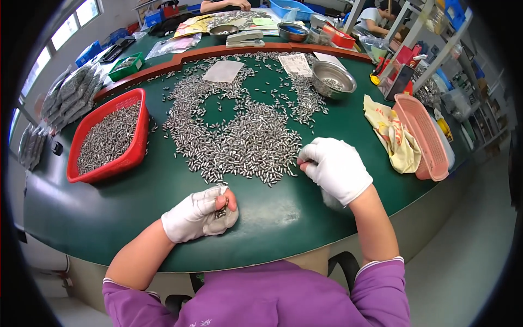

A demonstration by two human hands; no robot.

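Note:
A wide pile of small silvery metal pins (250,139), short and cylindrical, is spread over the green tabletop (261,210). My left hand (199,215), in a white glove with bare fingertips, is curled just in front of the pile's near edge. Several of the metal pins (220,211) show between its thumb and fingers. At the pile's right edge is my right hand (339,170), gloved the same way. Its thumb and fingers are drawn together, and whatever lies between them is hidden. To the left stands a red plastic basket (140,136) filled with similar pins.
A steel bowl (340,90) with some pins stands beyond the pile, near paper slips (223,71). At right are a pink basket (422,136) and a yellow cloth (393,136). Filled plastic bags (71,95) lie far left. A raised brown edge (190,53) bounds the far side.

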